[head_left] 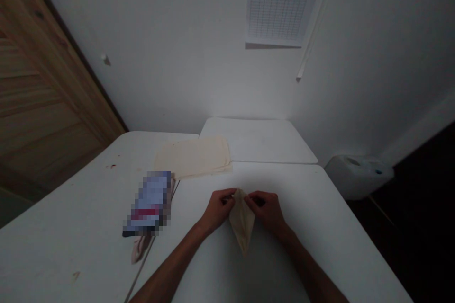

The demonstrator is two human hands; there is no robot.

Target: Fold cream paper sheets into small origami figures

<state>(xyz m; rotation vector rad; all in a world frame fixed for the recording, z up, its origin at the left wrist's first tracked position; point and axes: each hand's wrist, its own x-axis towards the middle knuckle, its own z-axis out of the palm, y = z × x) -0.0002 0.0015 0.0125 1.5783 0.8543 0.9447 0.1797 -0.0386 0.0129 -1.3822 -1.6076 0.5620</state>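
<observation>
Between my hands is a folded beige sheet [242, 225], narrowing to a point toward me, with a crease down its middle. It could be paper or thin cloth; I cannot tell which. My left hand [218, 208] pinches its upper left edge, and my right hand [267, 209] pinches the upper right edge. Both sets of fingers meet close to the far tip. Beyond my left hand lies a flat stack of similar beige sheets [194, 156] with rounded corners.
A pixelated bluish item [151, 201] lies left of my left forearm, on something pinkish [139, 250]. A white board [261, 139] lies at the back of the white table [341, 246]. Beyond the right edge stands a whitish container [359, 175]. A printed chart [279, 14] hangs on the wall.
</observation>
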